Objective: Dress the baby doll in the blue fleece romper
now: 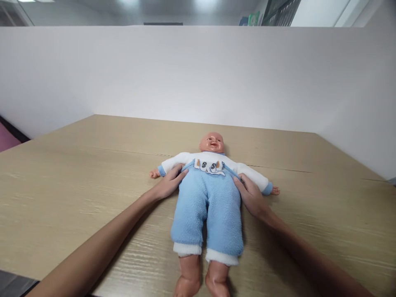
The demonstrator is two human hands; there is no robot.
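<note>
A baby doll (213, 142) lies on its back in the middle of the wooden table, head away from me and bare feet at the near edge. It wears fuzzy light-blue overalls (193, 210) over a white top with blue cuffs; an animal-face patch (209, 167) sits on the chest. My left hand (170, 181) is closed on the doll's side at the left, thumb on the blue cloth. On the right side my right hand (250, 194) grips likewise, just below the doll's arm. The fingers of both hands are partly hidden beside the body. Both doll arms stretch outward.
The light wood table (77, 177) has thin seams across it. A white partition (198, 74) rises behind and along the right side. Something pink with a black edge (8, 136) shows at the far left, beyond the table.
</note>
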